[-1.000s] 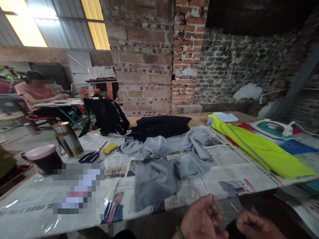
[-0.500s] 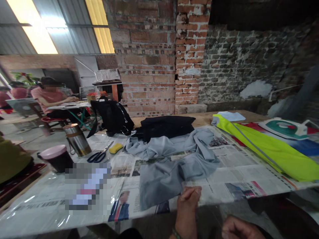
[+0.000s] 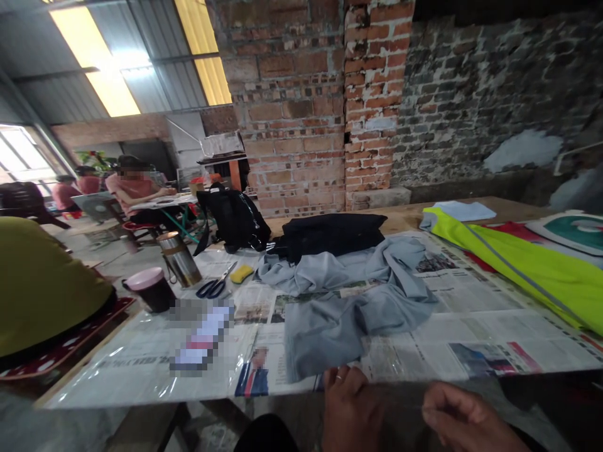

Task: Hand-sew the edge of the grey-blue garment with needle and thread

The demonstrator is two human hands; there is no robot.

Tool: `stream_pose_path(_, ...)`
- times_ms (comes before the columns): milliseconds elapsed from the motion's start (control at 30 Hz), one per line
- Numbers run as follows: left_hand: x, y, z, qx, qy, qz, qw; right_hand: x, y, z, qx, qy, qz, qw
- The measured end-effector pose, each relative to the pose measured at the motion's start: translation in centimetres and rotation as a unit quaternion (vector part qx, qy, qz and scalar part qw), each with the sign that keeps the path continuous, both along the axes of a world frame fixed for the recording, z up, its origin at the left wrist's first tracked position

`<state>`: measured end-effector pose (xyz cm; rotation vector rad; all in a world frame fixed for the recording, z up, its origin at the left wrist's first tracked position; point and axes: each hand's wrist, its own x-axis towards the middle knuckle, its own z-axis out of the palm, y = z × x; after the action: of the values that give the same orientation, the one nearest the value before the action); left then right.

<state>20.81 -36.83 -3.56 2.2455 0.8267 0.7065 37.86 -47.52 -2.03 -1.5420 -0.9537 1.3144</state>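
Observation:
My left hand point(image 3: 347, 405) is at the table's front edge, just below the near edge of a crumpled grey cloth garment point(image 3: 325, 333). Its fingers are curled, a ring shows on one, and its side is smeared by motion. To the right, my right hand point(image 3: 464, 414) hangs in front of the edge, fingers bent in with thumb and forefinger close together. Whatever either hand holds, if anything, is hidden or too small to make out. Behind the grey garment lies a folded black cloth point(image 3: 334, 235).
Newspaper under clear plastic covers the table point(image 3: 117, 386). Leftward are a lidded cup point(image 3: 153, 292), steel flask point(image 3: 181, 260), scissors point(image 3: 214, 287), yellow sponge point(image 3: 242, 274) and black backpack point(image 3: 230, 216). A fluorescent garment point(image 3: 518, 263) and iron point(image 3: 575, 229) lie right. A person in yellow-green point(image 3: 47, 282) sits close left.
The view has swung left, so the table things appear further right. My left hand has turned, now showing its knuckles and ring. My right hand has risen slightly, fingers still bent.

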Motion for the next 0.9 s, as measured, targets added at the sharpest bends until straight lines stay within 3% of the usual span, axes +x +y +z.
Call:
stream_pose_path(267, 0.6, -0.9, -2.7, -0.034, 0.017, -0.011, 0.999, 1.8, -1.0, -2.0, 0.029, 0.015, -0.025, 0.999)
stream_pose_path(467, 1.0, -1.6, -1.2, -0.052, -0.023, 0.025, 0.998, 1.6, -1.0, -2.2, 0.021, 0.016, -0.013, 1.0)
stream_pose_path(667, 0.9, -1.5, -0.5, -0.042, -0.095, 0.0, 0.995, 2.1, -1.1, -2.8, 0.023, 0.013, -0.014, 1.0)
stream_pose_path(800, 0.8, -1.4, 0.2, -0.056, -0.138, 0.02, 0.989, 2.1, -1.0, -3.2, 0.023, 0.014, -0.003, 1.0)
stream_pose_path(900, 0.6, -1.0, 0.8, -0.074, -0.129, 0.009, 0.989, 2.0, -1.0, -3.6, 0.026, 0.011, 0.012, 1.0)
